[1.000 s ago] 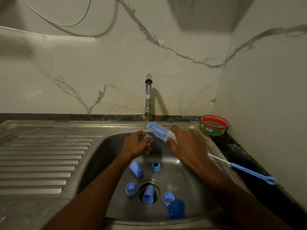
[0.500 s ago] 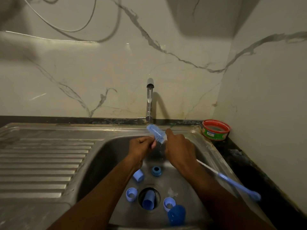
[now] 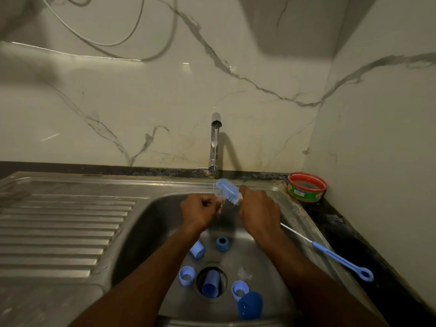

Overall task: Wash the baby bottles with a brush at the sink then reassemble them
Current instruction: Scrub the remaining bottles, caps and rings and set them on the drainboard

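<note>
My right hand [image 3: 259, 211] grips the blue bottle brush [image 3: 227, 190] near its bristle head, its long handle trailing back to the right over the sink rim. My left hand [image 3: 200, 210] is curled round a small clear piece, held under the thin stream from the tap [image 3: 215, 142], right beside the bristles. On the floor of the steel sink [image 3: 278, 274] lie several blue bottle parts: a bottle [image 3: 197, 249], a ring [image 3: 222, 243], two collars [image 3: 186, 275] [image 3: 240, 289], a dark cap [image 3: 250, 305], a clear teat [image 3: 244, 274], and a bottle [image 3: 210, 284] in the drain.
A ribbed steel drainboard [image 3: 61, 227] stretches to the left of the basin. A red and green soap tub [image 3: 306, 187] sits on the dark counter in the back right corner. Marble walls close in behind and to the right.
Both hands have drawn closer together under the tap, and the brush head now sits beside my left hand's piece. The brush handle has swung slightly.
</note>
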### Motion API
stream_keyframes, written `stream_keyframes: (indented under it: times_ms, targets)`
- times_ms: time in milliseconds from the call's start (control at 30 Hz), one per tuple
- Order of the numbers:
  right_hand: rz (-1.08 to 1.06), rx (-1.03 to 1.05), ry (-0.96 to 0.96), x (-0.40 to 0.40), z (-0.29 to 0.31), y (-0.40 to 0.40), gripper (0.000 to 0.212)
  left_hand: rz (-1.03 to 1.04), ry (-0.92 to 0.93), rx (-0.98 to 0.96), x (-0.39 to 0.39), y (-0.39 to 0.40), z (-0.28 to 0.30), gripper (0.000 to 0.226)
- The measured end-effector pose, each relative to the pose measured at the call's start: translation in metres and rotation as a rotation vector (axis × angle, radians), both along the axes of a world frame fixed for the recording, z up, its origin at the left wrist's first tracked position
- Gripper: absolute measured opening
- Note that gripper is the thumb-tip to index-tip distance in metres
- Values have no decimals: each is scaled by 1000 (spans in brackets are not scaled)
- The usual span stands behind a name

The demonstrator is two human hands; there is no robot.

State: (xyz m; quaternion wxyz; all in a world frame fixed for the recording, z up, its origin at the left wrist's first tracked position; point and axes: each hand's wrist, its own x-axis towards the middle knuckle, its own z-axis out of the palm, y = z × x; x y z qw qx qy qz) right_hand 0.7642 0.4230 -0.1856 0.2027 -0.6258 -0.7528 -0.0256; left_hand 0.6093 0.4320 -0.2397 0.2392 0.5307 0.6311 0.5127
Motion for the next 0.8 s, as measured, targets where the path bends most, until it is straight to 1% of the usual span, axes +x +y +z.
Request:
stream_keyframes:
  times_ms: [100, 167, 267, 333, 400, 533, 600, 667, 700, 800]
  targets:
    - [22, 21, 29, 4, 0, -4, 42, 83, -80, -27, -6, 2, 0, 22]
    - [62, 5, -9, 1, -6, -9, 45, 117, -86, -34, -10, 4, -1, 21]
    - [51, -30, -30, -6, -12, -9, 49, 75, -75, -9, -8, 3, -1, 16]
    - [39, -21, 2, -9, -11, -2, 47, 23, -5, 23, -5, 2, -1, 17]
    - [8, -25, 32, -7, -6, 2, 45, -2, 9, 23, -4, 1, 0, 18]
    - [-15, -51, 106, 2, 1, 1, 40, 69, -122, -3, -8, 3, 1, 18]
    - [28, -47, 69, -1, 0, -7, 45, 93, -180, -24, -9, 5, -2, 15]
    - [76, -42, -32, -9, -4, -15, 52, 75, -217, -42, -10, 7, -5, 11]
    - [79, -39, -50, -12, -6, -16, 54, 52, -234, -47, -10, 8, -6, 10]
    - [40, -11, -22, -15, -2, -9, 52, -16, -294, -45, -7, 6, -6, 11]
